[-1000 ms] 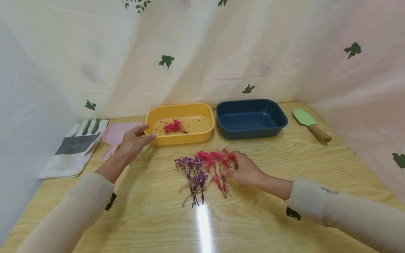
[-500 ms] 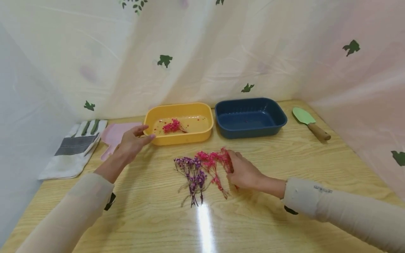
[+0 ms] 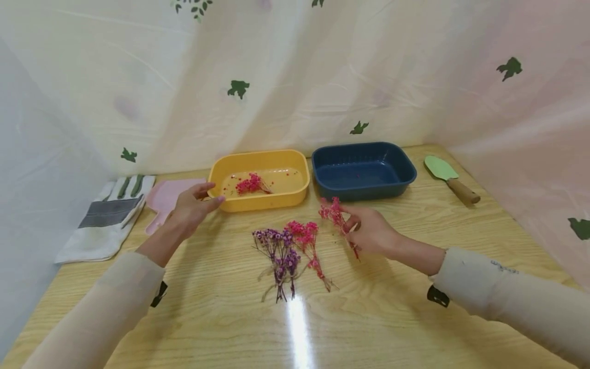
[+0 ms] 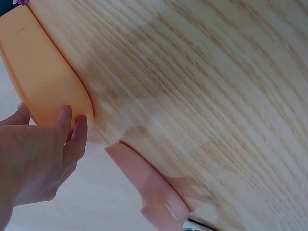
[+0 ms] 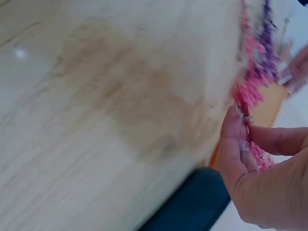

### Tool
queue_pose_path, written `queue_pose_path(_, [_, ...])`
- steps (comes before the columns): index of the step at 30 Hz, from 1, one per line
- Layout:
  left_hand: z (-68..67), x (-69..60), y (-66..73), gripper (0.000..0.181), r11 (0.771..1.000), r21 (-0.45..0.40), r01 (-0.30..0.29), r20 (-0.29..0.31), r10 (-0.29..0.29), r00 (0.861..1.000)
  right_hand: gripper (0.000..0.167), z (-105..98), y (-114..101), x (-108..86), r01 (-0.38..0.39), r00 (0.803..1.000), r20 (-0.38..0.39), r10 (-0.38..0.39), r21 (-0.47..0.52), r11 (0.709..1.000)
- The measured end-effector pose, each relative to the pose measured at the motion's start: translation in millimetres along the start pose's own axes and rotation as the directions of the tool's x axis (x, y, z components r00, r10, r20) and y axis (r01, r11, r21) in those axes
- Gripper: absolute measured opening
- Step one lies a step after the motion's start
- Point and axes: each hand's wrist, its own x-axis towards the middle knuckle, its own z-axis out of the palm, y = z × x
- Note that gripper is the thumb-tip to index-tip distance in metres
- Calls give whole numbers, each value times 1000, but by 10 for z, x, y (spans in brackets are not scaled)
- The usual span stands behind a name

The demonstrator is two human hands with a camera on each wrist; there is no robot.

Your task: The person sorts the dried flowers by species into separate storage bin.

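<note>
My right hand (image 3: 373, 230) pinches the stems of a pink flower sprig (image 3: 333, 212) between thumb and fingers, above the table in front of the blue tray (image 3: 369, 192). In the right wrist view, the right hand (image 5: 264, 178) holds the thin red stems (image 5: 245, 113) at its fingertips. My left hand (image 3: 191, 210) rests with spread, relaxed fingers against the left end of the yellow tray (image 3: 265, 202). A pink sprig (image 3: 253, 183) and loose bits lie inside that tray. On the table, another pink sprig (image 3: 304, 233) lies against a purple bunch (image 3: 278, 251).
A pink dustpan-shaped piece (image 3: 166, 197) and white-and-grey gloves (image 3: 108, 215) lie at the left. A green trowel (image 3: 442, 168) with a wooden handle lies at the right. A patterned curtain (image 3: 286, 92) hangs behind the trays.
My right hand has drawn one pink sprig off the pile, up and to the right, apart from the other pink sprig. The left hand has stayed at the yellow tray.
</note>
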Motion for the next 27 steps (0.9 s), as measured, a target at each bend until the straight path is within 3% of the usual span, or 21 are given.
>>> queue_pose_path(4, [-7,-5,-2,64,1000,9,-4,-5,4,1000,65,-114,-73,-2,-58,998,15,57,174,983])
queue_pose_path(8, [-5,-5,0,64,1000,15,-6,-7,6,1000,64,-179,-130,7,-73,997,27,68,267,961])
queue_pose_path(18, [10,9,-5,64,1000,19,7,-4,-7,1000,63,-252,-280,91,-67,998,9,68,359,931])
queue_pose_path(27, [-2,18,-14,65,1000,27,9,-12,-8,1000,62,-248,-427,282,-43,999,3,45,405,913])
